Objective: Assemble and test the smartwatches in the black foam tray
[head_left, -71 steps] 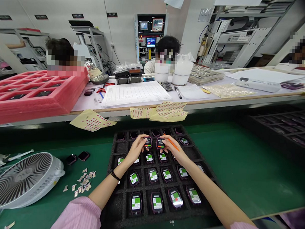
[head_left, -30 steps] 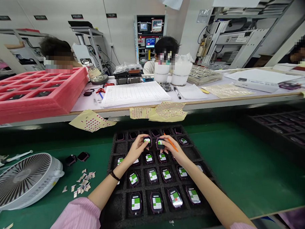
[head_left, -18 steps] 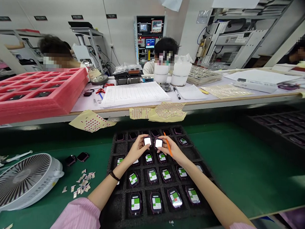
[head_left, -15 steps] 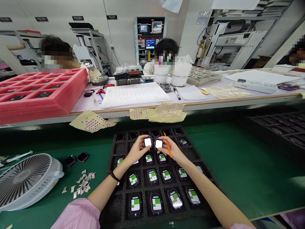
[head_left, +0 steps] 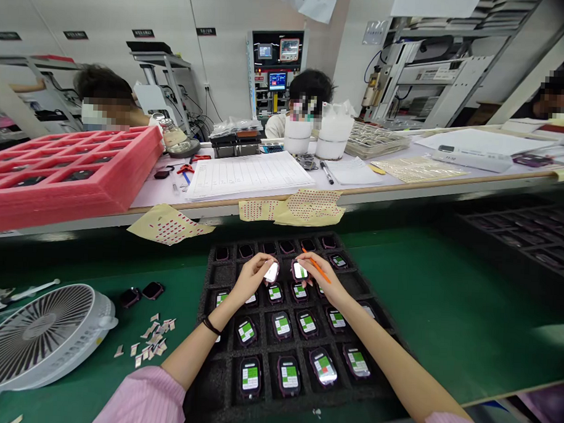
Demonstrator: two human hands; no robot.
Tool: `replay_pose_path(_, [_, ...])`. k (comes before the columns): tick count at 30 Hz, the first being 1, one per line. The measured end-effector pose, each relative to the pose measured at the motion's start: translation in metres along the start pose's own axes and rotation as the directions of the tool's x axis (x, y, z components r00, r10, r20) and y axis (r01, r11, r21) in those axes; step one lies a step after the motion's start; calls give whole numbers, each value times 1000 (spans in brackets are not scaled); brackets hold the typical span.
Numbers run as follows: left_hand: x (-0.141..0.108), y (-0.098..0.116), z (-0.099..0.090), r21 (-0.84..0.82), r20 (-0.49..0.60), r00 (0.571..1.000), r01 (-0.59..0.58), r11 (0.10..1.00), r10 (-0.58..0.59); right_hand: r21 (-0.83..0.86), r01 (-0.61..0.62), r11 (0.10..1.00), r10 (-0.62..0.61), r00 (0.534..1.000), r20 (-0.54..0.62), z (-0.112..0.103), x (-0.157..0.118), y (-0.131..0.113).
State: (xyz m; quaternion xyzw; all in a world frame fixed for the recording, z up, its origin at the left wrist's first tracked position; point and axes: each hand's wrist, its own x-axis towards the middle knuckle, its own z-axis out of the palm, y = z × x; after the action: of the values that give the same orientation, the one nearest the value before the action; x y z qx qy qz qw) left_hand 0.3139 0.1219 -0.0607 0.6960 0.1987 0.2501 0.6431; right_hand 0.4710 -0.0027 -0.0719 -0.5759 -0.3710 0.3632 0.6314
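Over the black foam tray, my left hand is closed on a smartwatch with a bright, mostly white screen. My right hand grips a second smartwatch, whose screen shows white and green. An orange stick-like tool lies slanted across the fingers of that same hand. Below and around both hands, the tray's compartments hold several more watches, such as a smartwatch with a green and white screen. The watches in the far row have dark screens.
A round fan stands at left, near two dark watches and scattered small tags. Behind the tray, a raised shelf carries a pink foam tray, papers and white cups. Other people sit beyond it.
The right watch's screen has gone from plain white to white and green. My hands have drawn slightly apart, with the right fingers shifted over the watch's top. The orange tool lies flatter.
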Motion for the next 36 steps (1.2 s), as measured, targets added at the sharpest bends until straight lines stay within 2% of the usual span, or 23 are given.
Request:
replay_pose_path(5, [0, 1, 0, 19, 1, 1000, -4, 1000, 4, -13, -10, 1000, 11, 1000, 11, 1, -1, -3])
replay_pose_path(10, [1, -5, 0, 7, 51, 998, -39, 999, 39, -23, -9, 1000, 10, 1000, 20, 2, -3, -5])
replay_pose_path(21, [0, -12, -2, 30, 104, 992, -77, 997, 73, 32, 33, 999, -36, 993, 112, 1, 3, 3])
replay_pose_path(26, [2, -11, -3, -4, 74, 995, -64, 998, 64, 41, 28, 999, -32, 995, 92, 3, 1, 0])
replay_pose_path(31, [3, -8, -4, 36, 1, 997, -74, 997, 74, 30, 31, 999, -33, 998, 59, 3, -2, -3])
replay_pose_path(36, [3, -6, -4, 27, -20, 998, -51, 998, 52, 31, 24, 999, -26, 997, 75, 3, -1, -2])
